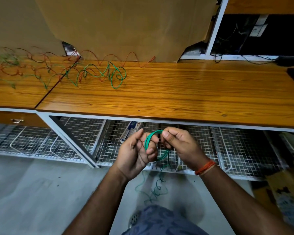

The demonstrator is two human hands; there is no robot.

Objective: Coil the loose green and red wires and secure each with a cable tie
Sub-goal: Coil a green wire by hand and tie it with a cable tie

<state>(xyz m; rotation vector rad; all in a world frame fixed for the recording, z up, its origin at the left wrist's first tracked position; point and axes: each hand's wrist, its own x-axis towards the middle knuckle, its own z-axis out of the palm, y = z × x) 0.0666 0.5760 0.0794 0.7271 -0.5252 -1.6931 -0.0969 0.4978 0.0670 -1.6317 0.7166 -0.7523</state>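
Note:
Both hands hold a small green wire coil in front of the table's front edge. My left hand grips the coil's left side with curled fingers. My right hand pinches the top of the coil between thumb and fingers. A loose green tail hangs from the coil in curls toward the floor. More loose green wire lies in loops on the wooden table. Loose red wire runs in arcs along the table's back. No cable tie is visible.
A cardboard sheet leans at the back of the table. Tangled green and red wires spread over the left tabletop. Dark devices with cables sit at the far right. White wire-mesh racks stand under the table.

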